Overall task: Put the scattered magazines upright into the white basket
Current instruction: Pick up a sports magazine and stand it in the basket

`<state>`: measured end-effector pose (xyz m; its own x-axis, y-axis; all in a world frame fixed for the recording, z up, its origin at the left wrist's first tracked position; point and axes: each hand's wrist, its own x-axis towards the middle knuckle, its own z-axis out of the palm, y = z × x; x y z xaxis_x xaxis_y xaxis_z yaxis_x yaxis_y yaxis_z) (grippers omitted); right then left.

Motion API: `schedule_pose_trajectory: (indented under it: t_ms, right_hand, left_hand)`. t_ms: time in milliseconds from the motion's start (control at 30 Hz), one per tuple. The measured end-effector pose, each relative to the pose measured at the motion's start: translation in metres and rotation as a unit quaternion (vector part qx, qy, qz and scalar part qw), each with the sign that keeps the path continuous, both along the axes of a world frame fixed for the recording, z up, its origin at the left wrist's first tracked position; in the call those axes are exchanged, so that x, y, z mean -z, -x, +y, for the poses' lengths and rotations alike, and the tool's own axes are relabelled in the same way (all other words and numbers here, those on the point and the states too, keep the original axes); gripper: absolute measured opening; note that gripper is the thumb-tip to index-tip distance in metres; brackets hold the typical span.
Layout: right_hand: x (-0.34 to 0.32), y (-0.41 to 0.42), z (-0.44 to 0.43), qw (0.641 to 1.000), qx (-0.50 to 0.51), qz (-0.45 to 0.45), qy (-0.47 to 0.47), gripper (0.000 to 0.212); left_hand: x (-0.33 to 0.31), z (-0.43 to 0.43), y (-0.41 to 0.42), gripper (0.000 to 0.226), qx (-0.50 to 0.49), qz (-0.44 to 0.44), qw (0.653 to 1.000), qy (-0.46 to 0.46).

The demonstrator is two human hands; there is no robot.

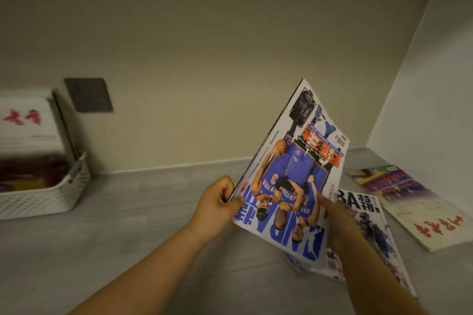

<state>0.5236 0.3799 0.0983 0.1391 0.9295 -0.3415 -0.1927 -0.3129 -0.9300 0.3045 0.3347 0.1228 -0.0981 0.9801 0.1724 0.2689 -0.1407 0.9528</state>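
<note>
Both hands on one basketball magazine, lifted off the grey floor and tilted, cover toward the camera and upside down. Left hand clamped on its spine edge, thumb on the cover, fingers curled behind. Right hand against the lower right of the cover, blurred; grip not clear enough to call, thumb apparently on the front. On the cover: players in blue jerseys with orange lettering, "NEW YORK" readable several times, a number "3", large blue letters that look like "NBA", plus orange Chinese characters too blurred to read.

Just beneath and to the right, a second basketball magazine flat on the floor, headed "BA" and Chinese characters, partly hidden by the right forearm. Farther right, near the white wall, a pale magazine flat on the floor with red brush-style writing, unreadable.

Far left against the beige wall, the white basket, lattice-sided, already with upright magazines inside; front one white with red characters, blurred. Dark socket plate on the wall just right of them.
</note>
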Motion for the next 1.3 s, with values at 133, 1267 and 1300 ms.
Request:
schedule_pose_trajectory:
  t_ms: [133,1267,1300]
  right_hand:
    - [-0.016,0.074,-0.003,0.998,-0.027,-0.008,-0.064,0.011]
    - [-0.059,0.574,0.018,0.923,-0.243,-0.189,-0.229,0.020]
    - [-0.054,0.574,0.021,0.921,-0.248,-0.199,-0.224,0.021]
  left_hand:
    - [-0.015,-0.021,0.082,0.031,-0.007,0.027,0.999,0.021]
    - [-0.021,-0.048,0.531,0.017,-0.464,0.016,0.884,-0.057]
    - [-0.017,-0.045,0.533,0.016,-0.461,0.019,0.886,-0.045]
